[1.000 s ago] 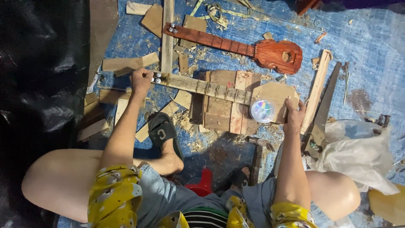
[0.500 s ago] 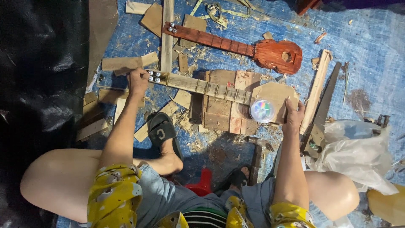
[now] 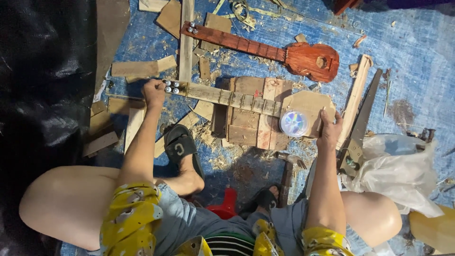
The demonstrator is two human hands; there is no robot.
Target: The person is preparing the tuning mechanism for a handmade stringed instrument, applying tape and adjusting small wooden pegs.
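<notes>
While the unfinished guitar lies across a block of short planks on the blue tarp, both hands hold it at its ends. The left hand is closed around the head end, just beside the silver tuning pegs; the right hand grips the edge of the pale angular body, fingers curled over it, next to a shiny disc set on its face. Judging by the bare wood, pegs and frets are fitted, but I see no strings and no finish. A finished red guitar lies nearer the tarp's far edge. A handsaw rests just right of the right hand, with offcuts and shavings scattered around.
</notes>
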